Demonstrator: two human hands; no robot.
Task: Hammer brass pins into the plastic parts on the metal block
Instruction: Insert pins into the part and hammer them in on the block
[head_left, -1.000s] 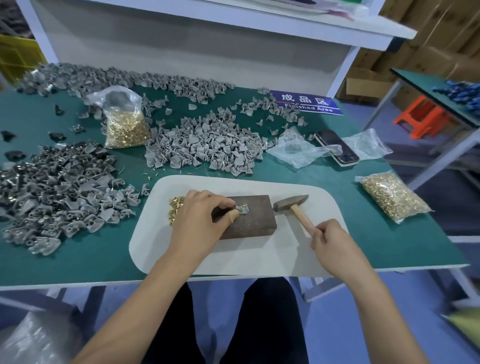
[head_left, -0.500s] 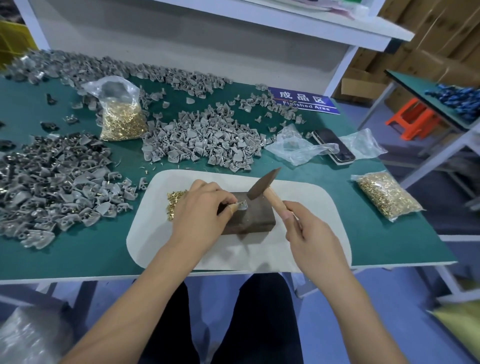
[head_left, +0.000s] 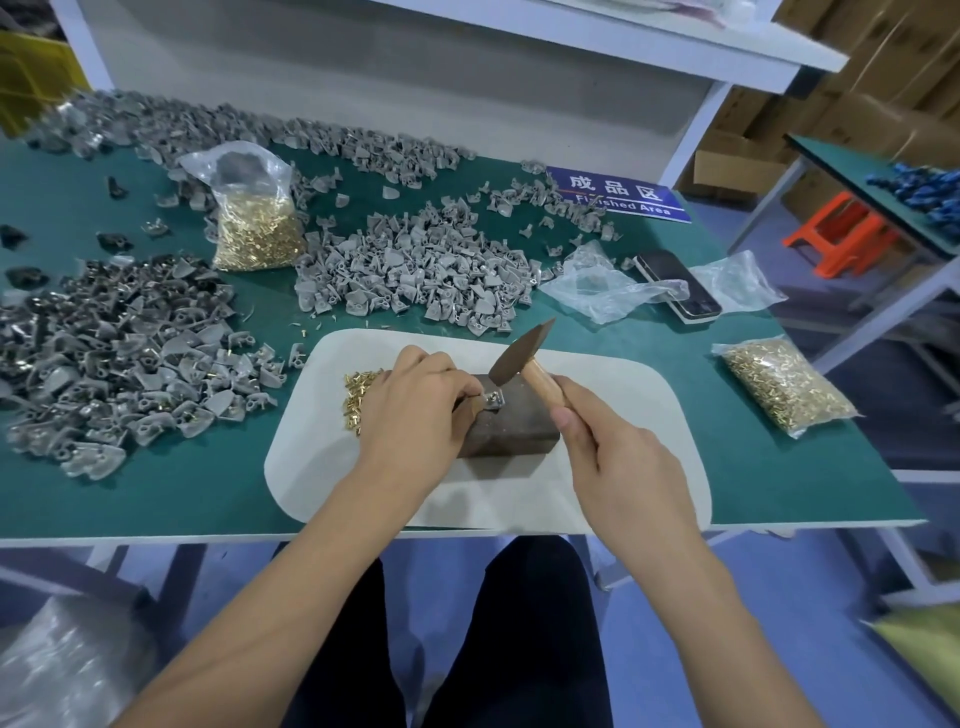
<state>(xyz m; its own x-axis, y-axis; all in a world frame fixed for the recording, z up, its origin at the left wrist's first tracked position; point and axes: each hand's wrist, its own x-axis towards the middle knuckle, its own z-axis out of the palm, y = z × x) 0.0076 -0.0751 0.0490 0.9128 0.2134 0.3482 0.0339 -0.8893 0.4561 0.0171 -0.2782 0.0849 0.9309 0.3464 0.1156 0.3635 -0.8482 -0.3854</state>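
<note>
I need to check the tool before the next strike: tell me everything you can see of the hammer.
The hammer is small, with a dark, dull metal head that tapers to a wedge pointing up and away, and a pale wooden handle. The right hand grips the handle close under the head. It is tilted, its striking face low over the plastic part on the metal block; whether they touch is unclear. The left hand pinches that part.

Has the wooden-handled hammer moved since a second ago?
Yes. The wooden-handled hammer, earlier lying right of the dark metal block, is now gripped by the right hand, its head over the block's top.
</note>
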